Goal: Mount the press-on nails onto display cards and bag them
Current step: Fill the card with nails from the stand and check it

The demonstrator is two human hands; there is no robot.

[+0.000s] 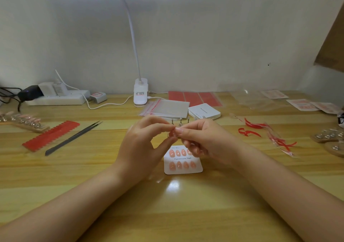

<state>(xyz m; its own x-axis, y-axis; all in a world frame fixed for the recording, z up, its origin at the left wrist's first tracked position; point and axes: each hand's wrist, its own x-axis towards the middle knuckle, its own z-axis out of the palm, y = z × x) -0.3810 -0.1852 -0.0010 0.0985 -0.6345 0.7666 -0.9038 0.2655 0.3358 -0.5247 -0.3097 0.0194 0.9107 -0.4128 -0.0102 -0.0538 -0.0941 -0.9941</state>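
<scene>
A white display card printed "Handmade Nail" lies on the wooden table, with two rows of pink press-on nails stuck on it. Above its top edge my left hand and my right hand meet, fingertips together, pinching a small pink press-on nail between them. My right hand hides the card's top right corner. Just behind the hands stand small metal nail holders. A stack of zip bags with red seals lies further back, beside a stack of blank white cards.
Black tweezers and a red adhesive tab strip lie at left, with a nail stand behind. A clip lamp and power strip sit at the back. Red peeled backing scraps and more stands lie at right.
</scene>
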